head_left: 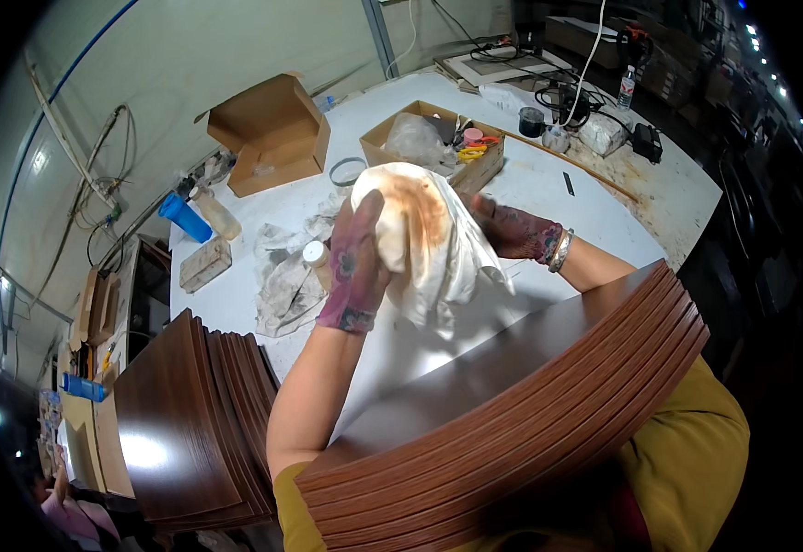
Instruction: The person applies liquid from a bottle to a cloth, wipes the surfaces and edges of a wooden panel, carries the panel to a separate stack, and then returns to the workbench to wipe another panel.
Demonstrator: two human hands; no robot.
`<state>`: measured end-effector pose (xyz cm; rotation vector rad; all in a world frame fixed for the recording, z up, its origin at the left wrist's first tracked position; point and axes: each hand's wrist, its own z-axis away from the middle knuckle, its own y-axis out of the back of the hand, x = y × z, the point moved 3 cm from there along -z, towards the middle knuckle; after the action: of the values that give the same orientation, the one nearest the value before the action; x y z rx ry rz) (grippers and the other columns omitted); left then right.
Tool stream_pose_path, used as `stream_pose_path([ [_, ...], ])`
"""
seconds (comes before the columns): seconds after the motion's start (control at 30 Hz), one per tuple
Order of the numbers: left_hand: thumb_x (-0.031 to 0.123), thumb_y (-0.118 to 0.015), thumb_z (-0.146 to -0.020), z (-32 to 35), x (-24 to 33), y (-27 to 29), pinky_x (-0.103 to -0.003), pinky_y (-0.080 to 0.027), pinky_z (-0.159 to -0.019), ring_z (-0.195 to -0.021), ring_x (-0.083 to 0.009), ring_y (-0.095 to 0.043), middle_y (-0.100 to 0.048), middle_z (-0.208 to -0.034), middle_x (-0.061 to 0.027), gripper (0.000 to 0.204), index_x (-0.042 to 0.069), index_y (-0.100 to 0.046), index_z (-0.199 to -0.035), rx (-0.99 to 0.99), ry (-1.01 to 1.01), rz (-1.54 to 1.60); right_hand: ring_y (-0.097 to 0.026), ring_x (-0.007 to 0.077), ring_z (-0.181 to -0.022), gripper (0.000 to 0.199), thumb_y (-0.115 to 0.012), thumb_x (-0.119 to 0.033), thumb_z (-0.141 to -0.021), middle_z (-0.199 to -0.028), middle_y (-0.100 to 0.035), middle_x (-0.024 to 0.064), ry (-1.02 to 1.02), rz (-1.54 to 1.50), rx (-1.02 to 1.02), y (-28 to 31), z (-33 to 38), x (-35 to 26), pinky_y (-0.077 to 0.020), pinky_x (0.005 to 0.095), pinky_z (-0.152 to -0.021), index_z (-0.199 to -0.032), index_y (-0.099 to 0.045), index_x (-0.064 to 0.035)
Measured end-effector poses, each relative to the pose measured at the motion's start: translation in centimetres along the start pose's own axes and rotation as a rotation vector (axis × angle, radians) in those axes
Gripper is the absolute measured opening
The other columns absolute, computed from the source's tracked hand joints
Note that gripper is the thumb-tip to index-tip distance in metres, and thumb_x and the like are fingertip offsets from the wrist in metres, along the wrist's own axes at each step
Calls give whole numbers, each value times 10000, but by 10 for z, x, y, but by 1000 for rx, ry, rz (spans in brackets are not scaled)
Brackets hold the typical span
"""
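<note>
Above the table (530, 179), the upright left hand (357, 262) grips cloth (420, 230).

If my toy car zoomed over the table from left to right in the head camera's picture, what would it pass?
Blue container → white-capped bottle → left hand → stained white cloth → right hand → thin black strip → clear bottle.

A white table (535, 175) carries an open cardboard box (272, 115), blue cup (185, 216), block (206, 265) and crumpled grey rag (286, 299).
</note>
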<state>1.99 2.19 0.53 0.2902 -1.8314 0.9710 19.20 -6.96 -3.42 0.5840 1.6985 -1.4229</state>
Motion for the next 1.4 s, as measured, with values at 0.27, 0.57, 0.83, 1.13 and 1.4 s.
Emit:
stream_pose_path([
  [0.27,229,-598,-924,-14,-7,24,-245,-505,-778,-896,-117,-602,-621,-1014,-58,388,-6,-514,-1222,-43,-59,-457,-633,142,-961,451,-630,-138,-880,-1064,-654,63,88,354,199,52,15,5,-506,280,-895,-1281,-479,1],
  [0.57,184,-656,-883,25,-51,52,-317,-462,-932,-1125,-235,-526,-456,-1341,-178,756,79,-203,-1479,-82,-176,-1042,-574,161,-1100,385,-564,-207,-944,-1207,-592,111,24,169,162,82,12,38,-469,306,-967,-1266,-514,-2],
  [0.83,33,-520,-904,18,-90,37,-365,-522,-891,-1100,-264,-574,-522,-1247,-138,467,80,-368,-1343,241,189,254,-499,157,-1203,756,-655,-200,-893,-1355,-477,92,-121,434,163,31,12,46,-419,318,-1023,-1488,-204,-88],
  [1.13,97,-582,-916,61,3,160,-217,-470,-689,-773,-79,-555,-562,-923,-26,432,54,-440,-1322,310,-150,-608,-605,182,-1057,648,-626,-71,-855,-1166,-609,135,-35,245,223,42,9,44,-476,330,-964,-1410,-309,38],
  [1.4,341,-823,-699,3,-60,213,-369,-420,-1000,-1228,-324,-486,-466,-1342,-225,995,54,-233,-1447,268,22,-1105,-630,184,-1023,805,-627,18,-818,-1120,-632,176,-107,384,378,76,4,62,-494,292,-922,-1463,-146,43],
])
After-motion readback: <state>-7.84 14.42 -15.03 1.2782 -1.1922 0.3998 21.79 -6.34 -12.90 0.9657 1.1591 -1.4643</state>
